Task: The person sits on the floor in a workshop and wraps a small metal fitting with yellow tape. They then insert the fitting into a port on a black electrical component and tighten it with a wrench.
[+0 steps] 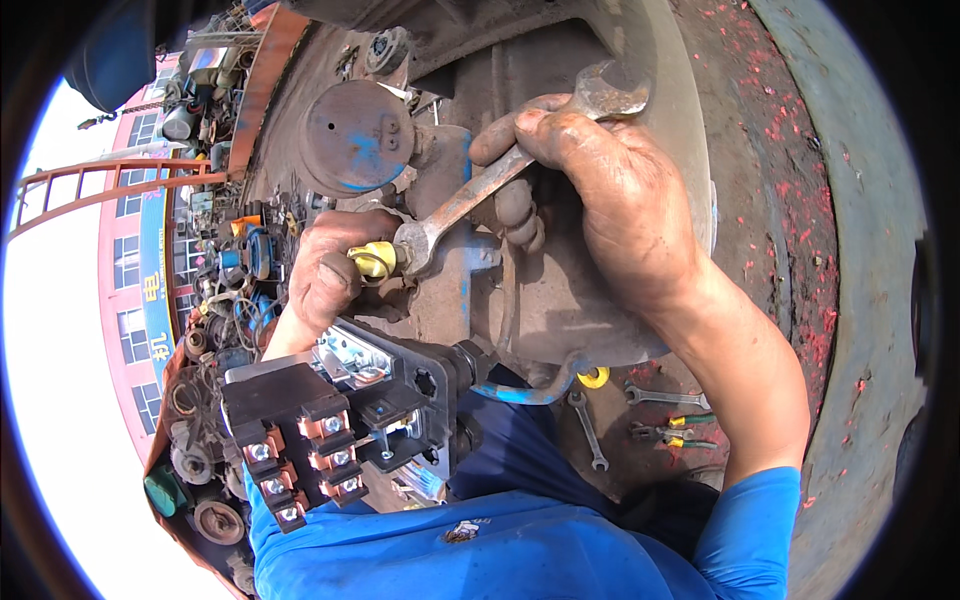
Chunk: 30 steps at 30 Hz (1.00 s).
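Note:
My right hand point(630, 210) is closed on a worn double open-end wrench point(475, 190), held diagonally with its free end at the upper right. The wrench's lower jaw is on or against a metal fitting beside a yellow part point(372, 259). My left hand point(328, 265) has curled fingers gripping at that yellow part, below a rusty round housing point(352, 135) with chipped blue paint. A bent blue-and-rust pipe point(525, 392) runs below. A black terminal block point(290, 420) with copper contacts sits below my left hand, near my body.
Two wrenches point(590, 430) point(665, 395), pliers point(672, 438) and a yellow ring point(593, 378) lie on the red-flecked ground at lower right. Piled machine parts point(200, 460) fill the left side, near an orange metal frame point(120, 168) and a pink building point(128, 290).

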Each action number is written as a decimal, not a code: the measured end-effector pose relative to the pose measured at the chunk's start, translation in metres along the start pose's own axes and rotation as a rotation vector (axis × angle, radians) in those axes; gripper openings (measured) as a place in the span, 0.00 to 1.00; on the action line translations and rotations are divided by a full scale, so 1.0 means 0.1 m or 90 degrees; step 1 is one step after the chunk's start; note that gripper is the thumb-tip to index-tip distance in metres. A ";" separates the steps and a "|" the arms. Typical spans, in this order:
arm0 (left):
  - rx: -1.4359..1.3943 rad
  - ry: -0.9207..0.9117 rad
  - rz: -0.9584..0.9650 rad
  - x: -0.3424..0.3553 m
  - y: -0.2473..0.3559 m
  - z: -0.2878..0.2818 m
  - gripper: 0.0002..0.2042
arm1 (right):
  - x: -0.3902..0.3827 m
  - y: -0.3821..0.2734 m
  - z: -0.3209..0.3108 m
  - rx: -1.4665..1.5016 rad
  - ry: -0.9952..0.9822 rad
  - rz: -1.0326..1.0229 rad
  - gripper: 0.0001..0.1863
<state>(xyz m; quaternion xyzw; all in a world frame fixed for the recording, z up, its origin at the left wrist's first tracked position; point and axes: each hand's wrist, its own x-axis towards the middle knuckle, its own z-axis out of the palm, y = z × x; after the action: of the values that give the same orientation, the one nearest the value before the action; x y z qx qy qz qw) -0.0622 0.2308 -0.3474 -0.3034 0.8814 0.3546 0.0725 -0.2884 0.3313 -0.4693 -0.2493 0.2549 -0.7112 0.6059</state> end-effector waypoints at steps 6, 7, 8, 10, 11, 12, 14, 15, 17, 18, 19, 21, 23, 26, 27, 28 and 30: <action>0.098 0.053 0.006 -0.07 -0.10 -0.02 0.37 | 0.07 0.03 0.00 -0.123 -0.037 -0.160 0.19; 0.109 0.069 -0.009 -0.10 -0.09 -0.01 0.32 | 0.04 0.03 -0.01 -0.145 -0.042 -0.215 0.19; 0.119 0.073 -0.047 -0.10 -0.06 0.01 0.20 | -0.05 0.02 -0.04 -0.112 -0.046 -0.103 0.19; 0.101 0.069 -0.041 -0.09 -0.05 0.03 0.19 | -0.18 0.13 -0.02 -0.135 -0.007 -0.201 0.16; 0.083 0.069 -0.002 -0.10 -0.05 0.01 0.16 | -0.23 0.19 0.02 -0.140 0.002 -0.253 0.15; 0.055 0.060 0.040 -0.08 -0.09 0.00 0.14 | -0.36 0.23 0.05 -0.055 -0.022 -0.260 0.09; -0.046 0.064 0.029 -0.05 -0.08 0.04 0.18 | -0.54 0.43 0.08 -0.147 -0.022 -0.477 0.16; -0.096 0.068 0.017 -0.07 -0.07 0.06 0.23 | -0.60 0.41 0.07 -0.201 -0.057 -0.500 0.19; -0.077 0.072 0.019 -0.06 -0.12 0.08 0.38 | -0.72 0.41 0.09 -0.268 -0.103 -0.505 0.23; -0.079 0.054 0.054 0.02 -0.09 0.08 0.43 | -0.71 0.38 0.05 -0.288 -0.123 -0.488 0.21; -0.072 0.058 0.051 0.05 -0.07 0.10 0.43 | -0.70 0.37 0.00 -0.262 -0.119 -0.474 0.20; -0.016 0.056 0.016 0.00 0.00 0.06 0.44 | -0.67 0.34 -0.07 -0.184 -0.120 -0.447 0.18; 0.008 0.045 -0.008 0.00 0.05 0.03 0.46 | -0.63 0.19 -0.13 -0.112 -0.027 -0.313 0.14; -0.008 0.063 -0.027 -0.05 0.04 0.07 0.49 | -0.50 -0.03 -0.14 -0.053 0.032 -0.090 0.20; -0.012 0.053 -0.057 -0.05 0.08 0.08 0.50 | -0.43 -0.07 -0.11 -0.018 0.022 -0.043 0.19; -0.015 0.042 -0.087 -0.03 0.14 0.07 0.50 | -0.36 -0.08 -0.08 0.016 0.013 0.003 0.19; 0.013 0.025 -0.085 0.00 0.06 0.03 0.52 | -0.21 -0.04 -0.03 0.042 0.018 0.011 0.18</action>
<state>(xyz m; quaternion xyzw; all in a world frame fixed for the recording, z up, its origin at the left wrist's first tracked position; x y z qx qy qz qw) -0.0664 0.2365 -0.3465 -0.3674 0.8641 0.3341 0.0816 -0.2904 0.3530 -0.4698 -0.2170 0.2424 -0.7173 0.6162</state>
